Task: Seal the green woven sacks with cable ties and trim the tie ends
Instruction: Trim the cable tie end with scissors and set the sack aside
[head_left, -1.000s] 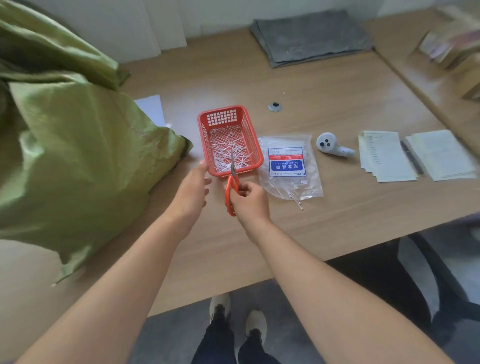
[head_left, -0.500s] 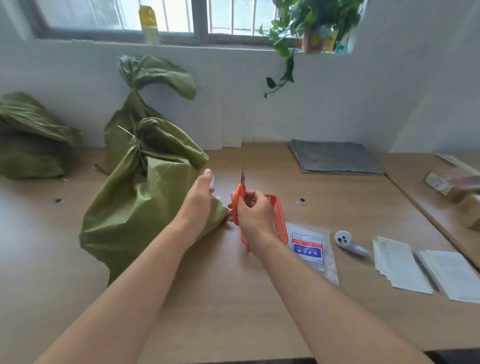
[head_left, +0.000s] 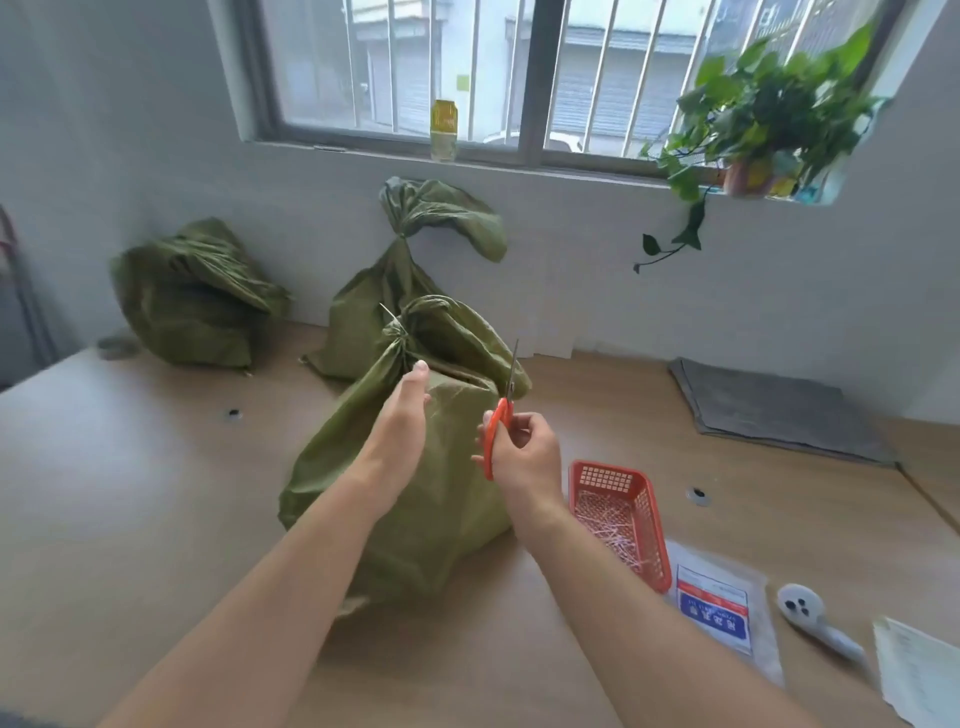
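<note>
Since half a second ago your view has tilted upward, and both hands have advanced from the basket toward the nearest sack. Your right hand (head_left: 524, 457) is closed around the orange handles of the scissors (head_left: 500, 415), blades pointing up toward twelve o'clock, apparently together. Your left hand (head_left: 402, 421) is open, fingers extended and holding nothing, in front of the sack's upper face.

The nearest green sack (head_left: 415, 499) stands on the tabletop (head_left: 130, 493) at centre. Its neck is gathered and bound, and a pale cable tie tail (head_left: 387, 313) sticks out toward eleven o'clock from the knot. A second sack (head_left: 410, 270) stands behind it at twelve o'clock with its neck cinched; whether that tie is trimmed cannot be told. A third sack (head_left: 192, 296) lies at ten o'clock, its closure unclear.

Assessment: the trimming step is in hand on the nearest sack. The next move calls for your left hand to steady the tail while the blades open and close near the tie head, clear of the weave.

At four o'clock the red basket (head_left: 618, 519) holds pale offcuts. Beside it lies a clear packet (head_left: 719, 613) with a red, white and blue label; its characters are too blurred to read.
</note>
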